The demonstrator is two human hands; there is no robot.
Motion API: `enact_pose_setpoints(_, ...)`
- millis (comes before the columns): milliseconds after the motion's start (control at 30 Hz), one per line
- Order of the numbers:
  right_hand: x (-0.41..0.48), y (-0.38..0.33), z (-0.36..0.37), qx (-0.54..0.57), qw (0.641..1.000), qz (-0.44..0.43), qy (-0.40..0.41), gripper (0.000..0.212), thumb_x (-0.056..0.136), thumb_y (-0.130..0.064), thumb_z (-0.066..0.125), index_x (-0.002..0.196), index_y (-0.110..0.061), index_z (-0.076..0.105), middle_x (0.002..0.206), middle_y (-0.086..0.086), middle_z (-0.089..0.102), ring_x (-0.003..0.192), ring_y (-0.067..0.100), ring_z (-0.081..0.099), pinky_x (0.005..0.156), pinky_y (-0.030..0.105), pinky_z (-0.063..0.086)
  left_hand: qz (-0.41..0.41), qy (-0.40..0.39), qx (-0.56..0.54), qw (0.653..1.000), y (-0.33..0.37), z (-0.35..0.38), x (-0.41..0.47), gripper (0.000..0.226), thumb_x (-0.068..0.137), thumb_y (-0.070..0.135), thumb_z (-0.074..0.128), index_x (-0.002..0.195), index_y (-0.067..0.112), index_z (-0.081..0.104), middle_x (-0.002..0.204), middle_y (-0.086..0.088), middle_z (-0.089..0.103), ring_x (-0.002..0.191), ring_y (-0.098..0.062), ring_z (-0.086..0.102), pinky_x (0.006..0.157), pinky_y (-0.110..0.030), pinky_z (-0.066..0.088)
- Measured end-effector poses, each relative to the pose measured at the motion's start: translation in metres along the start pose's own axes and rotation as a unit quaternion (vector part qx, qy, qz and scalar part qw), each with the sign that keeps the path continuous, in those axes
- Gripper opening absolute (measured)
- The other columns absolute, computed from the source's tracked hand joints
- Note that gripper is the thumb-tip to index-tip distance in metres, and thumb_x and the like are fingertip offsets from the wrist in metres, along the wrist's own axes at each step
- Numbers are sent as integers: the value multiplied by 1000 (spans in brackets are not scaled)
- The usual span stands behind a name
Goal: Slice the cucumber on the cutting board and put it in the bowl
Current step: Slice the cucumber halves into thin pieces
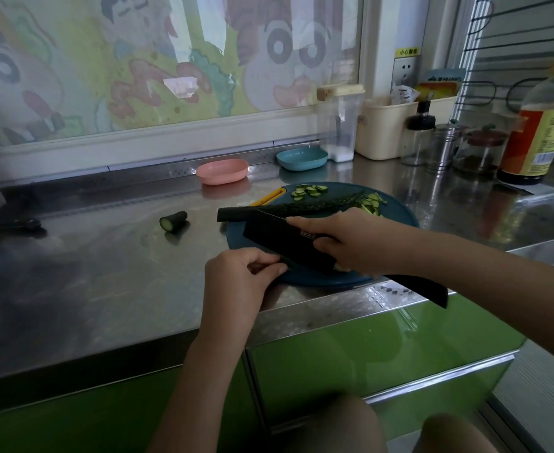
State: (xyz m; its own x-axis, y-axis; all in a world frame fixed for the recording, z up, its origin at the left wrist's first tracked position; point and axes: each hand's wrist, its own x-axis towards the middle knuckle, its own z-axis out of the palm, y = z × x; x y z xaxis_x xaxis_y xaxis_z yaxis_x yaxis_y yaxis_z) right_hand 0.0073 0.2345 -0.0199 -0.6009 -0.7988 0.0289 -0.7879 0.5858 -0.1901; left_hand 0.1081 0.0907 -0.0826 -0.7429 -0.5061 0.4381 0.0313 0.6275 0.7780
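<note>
1. Your right hand point(344, 243) curls its fingers round the black cleaver point(279, 240).
2. Your left hand point(236, 276) pinches the blade's near corner between its fingers.
3. The cucumber point(302, 206) lies just beyond your fingers on the cutting board point(396, 214).

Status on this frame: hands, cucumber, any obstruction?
Right hand grips knife, left hand pinches its blade. Cucumber part-sliced on board, slices beside it; pink bowl, blue bowl show none. Stub on counter.

Left hand point(239, 273) pinched, right hand point(351, 243) clenched (palm down).
</note>
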Motion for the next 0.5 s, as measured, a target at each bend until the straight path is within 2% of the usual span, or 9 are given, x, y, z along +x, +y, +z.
enact_pose_setpoints(133, -5, 0, -4, 50, 999, -1, 11, 52, 101, -21, 33, 143, -49, 20, 70, -1, 58, 52, 21, 59, 54, 34, 57, 29, 14, 21, 999, 1, 2, -2, 8, 75, 12, 78, 83, 14, 77, 68, 18, 63, 68, 10, 61, 62, -2, 43)
enact_pose_setpoints(300, -6, -2, -3, 58, 998, -19, 7, 52, 101, -23, 35, 143, -49, 21, 73, 5, 63, 64, 28, 66, 60, 35, 57, 58, 26, 48, 997, 1, 3, -3, 9, 75, 12, 78, 84, 13, 76, 74, 8, 68, 64, 5, 60, 64, -2, 43)
enact_pose_setpoints(500, -5, -1, -2, 40, 999, -32, 9, 52, 101, -22, 34, 145, -45, 19, 66, 1, 58, 61, 27, 63, 52, 26, 49, 73, 33, 67, 995, 0, 3, -3, 10, 74, 14, 78, 84, 15, 77, 76, 6, 72, 66, 5, 60, 66, -3, 45)
